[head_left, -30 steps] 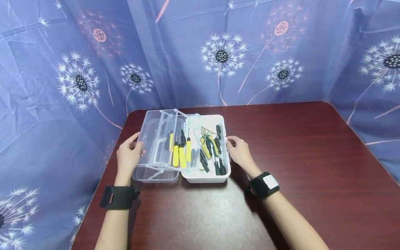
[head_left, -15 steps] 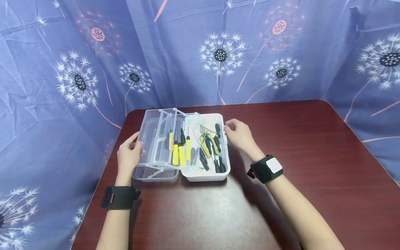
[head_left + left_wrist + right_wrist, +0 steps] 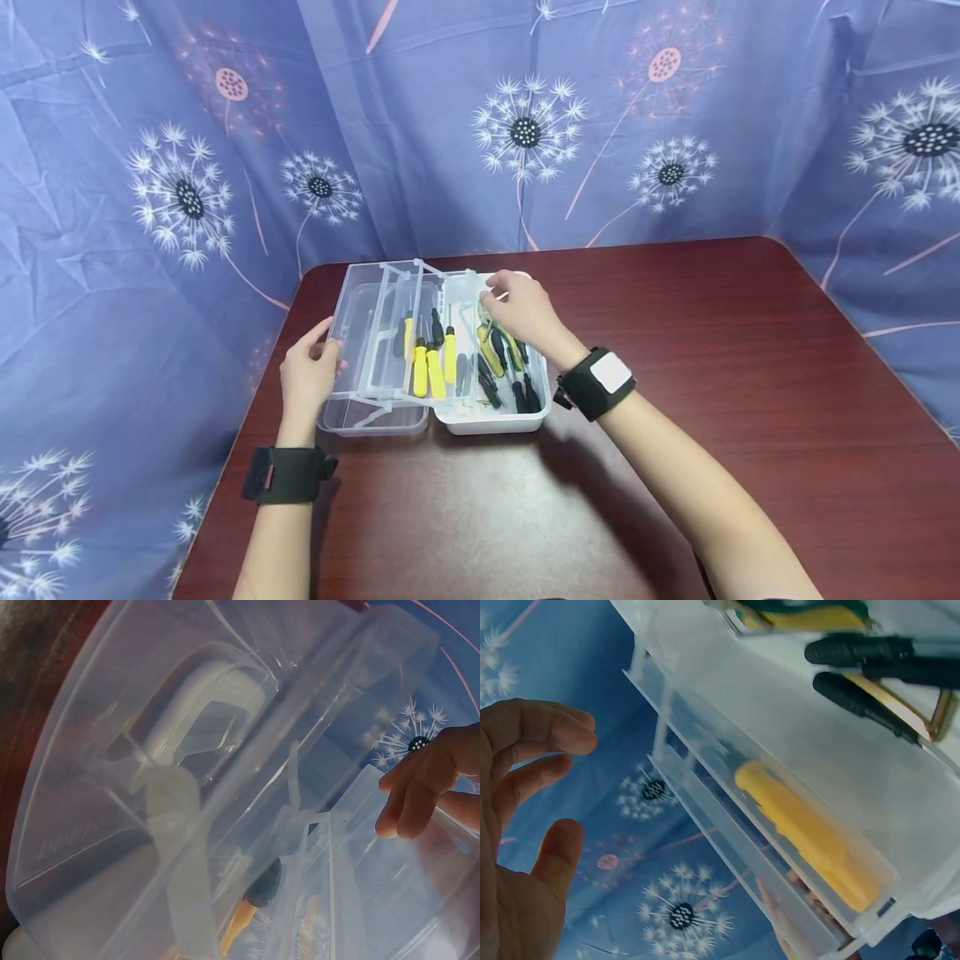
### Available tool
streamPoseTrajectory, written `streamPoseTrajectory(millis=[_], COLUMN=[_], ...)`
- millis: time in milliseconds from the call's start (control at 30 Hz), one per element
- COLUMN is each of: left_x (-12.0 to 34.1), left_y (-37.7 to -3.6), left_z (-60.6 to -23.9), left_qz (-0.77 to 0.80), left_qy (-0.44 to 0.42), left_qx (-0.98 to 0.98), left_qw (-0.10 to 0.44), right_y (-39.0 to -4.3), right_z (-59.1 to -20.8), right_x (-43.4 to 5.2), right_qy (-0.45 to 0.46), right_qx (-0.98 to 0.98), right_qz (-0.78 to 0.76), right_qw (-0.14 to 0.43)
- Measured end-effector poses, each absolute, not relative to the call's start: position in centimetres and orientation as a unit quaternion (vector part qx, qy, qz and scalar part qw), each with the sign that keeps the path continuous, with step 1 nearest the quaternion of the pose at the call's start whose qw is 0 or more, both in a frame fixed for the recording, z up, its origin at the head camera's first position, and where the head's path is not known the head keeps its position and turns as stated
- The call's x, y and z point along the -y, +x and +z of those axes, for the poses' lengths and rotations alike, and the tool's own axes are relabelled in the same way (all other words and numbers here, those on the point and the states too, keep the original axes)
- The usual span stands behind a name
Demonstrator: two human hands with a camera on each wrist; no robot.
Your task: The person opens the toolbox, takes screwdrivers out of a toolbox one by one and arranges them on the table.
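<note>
An open plastic toolbox sits on the table, with its white base to the right and its clear lid folded out to the left. A clear tray between them carries yellow-handled screwdrivers. Yellow pliers and black screwdrivers lie in the base. My left hand grips the lid's left edge, and its fingers curl over the clear rim. My right hand hovers over the back of the base by the tray's edge. Its fingers are relaxed and hold nothing.
The dark red table stretches bare to the right and in front of the toolbox. A blue dandelion-print curtain closes off the back and both sides. The toolbox stands near the table's back left corner.
My right hand left the base's right wall, rose and swung left over the tools to the back of the tray. The left hand and the toolbox stayed put.
</note>
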State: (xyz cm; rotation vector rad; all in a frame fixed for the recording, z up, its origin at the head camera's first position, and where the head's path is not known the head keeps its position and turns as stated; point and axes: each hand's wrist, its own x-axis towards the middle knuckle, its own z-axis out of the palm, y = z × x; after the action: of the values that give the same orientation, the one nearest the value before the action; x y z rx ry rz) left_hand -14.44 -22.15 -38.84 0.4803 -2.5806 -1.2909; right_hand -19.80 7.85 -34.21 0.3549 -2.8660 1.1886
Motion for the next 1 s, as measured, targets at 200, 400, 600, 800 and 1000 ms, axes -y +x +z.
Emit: streamPoseTrajectory(millis=[200,400,600,800,1000], left_x=[22.1,22.1,22.1,22.0,22.0], left_y=[-14.5,-14.4,-14.2,-14.3,-14.3], left_z=[-38.7,-38.9,-38.9,-38.9,-38.9], left_qz=[-0.44,-0.438,-0.433,-0.433,-0.436], left_qy=[0.158,0.161,0.161,0.163,0.165], left_qx=[0.877,0.877,0.879,0.878,0.877], left_qw=[0.111,0.119,0.117,0.121,0.119], right_y=[-19.6,-19.4,-19.3,-19.4,-19.3], right_z=[-33.9,-34.3,-34.8,-35.5,-35.9], right_x=[-5.6,-4.4,-3.5,-2.7,-1.5], right_qy=[0.127,0.141,0.144,0.165,0.195], right_qx=[0.918,0.917,0.922,0.937,0.959], right_qz=[0.377,0.372,0.356,0.303,0.205], right_qw=[-0.005,-0.031,-0.056,-0.052,-0.024])
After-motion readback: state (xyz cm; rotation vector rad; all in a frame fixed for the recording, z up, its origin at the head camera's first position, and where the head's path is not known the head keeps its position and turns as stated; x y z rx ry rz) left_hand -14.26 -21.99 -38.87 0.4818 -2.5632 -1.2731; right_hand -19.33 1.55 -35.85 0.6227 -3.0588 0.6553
